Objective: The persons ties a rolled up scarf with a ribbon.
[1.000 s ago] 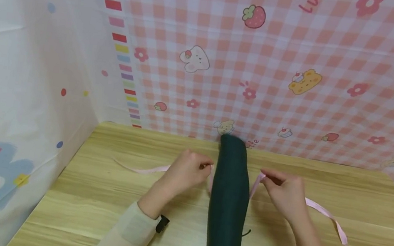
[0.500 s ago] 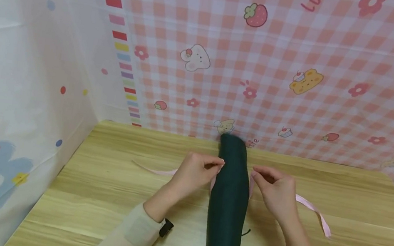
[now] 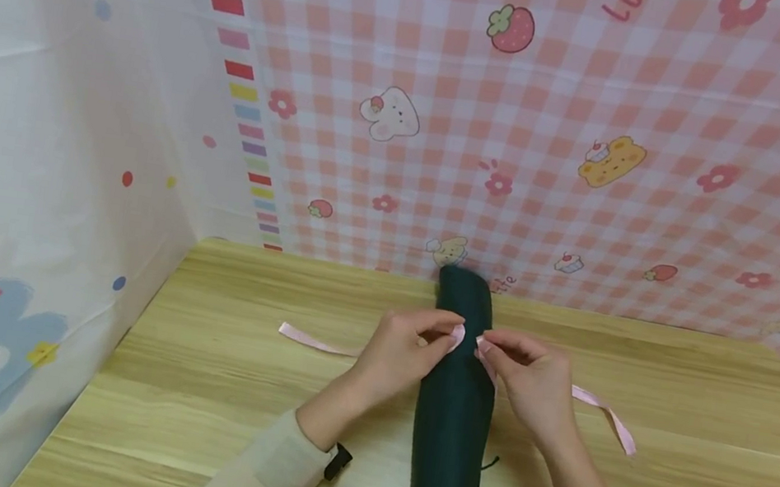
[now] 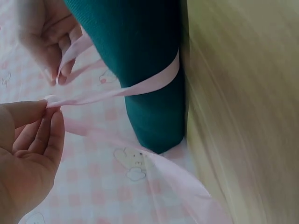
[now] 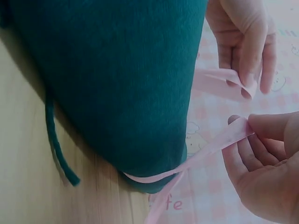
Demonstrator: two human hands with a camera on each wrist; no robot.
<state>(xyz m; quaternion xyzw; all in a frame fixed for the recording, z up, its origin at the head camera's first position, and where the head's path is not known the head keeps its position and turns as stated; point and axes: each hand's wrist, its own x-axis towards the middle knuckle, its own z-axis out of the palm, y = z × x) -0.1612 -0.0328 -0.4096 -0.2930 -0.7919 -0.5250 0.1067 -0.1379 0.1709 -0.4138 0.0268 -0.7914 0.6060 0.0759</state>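
A dark green scarf (image 3: 449,443), rolled into a long bundle with fringe at its near end, lies lengthwise on the wooden table. Around its far part runs a pink ribbon (image 4: 152,85), passing up both sides. My left hand (image 3: 395,354) pinches the ribbon between thumb and fingertips, just above the roll's left side. On the right, my right hand (image 3: 536,385) pinches the other length of ribbon (image 5: 210,148) the same way. Both sets of fingertips are close together over the scarf, a small gap between them. The ribbon's loose ends trail outward past each hand.
The wooden table (image 3: 202,408) meets a pink checked cloth backdrop (image 3: 446,60) just beyond the scarf's far end. A white patterned cloth (image 3: 78,116) hangs at the left. Loose fringe strands (image 5: 58,144) stick out from the scarf's right side.
Both hands have moved inward from the two sides until they are over the scarf, drawing the ribbon lengths up and toward each other. The ribbon's loose ends slid inward; the scarf stayed put.
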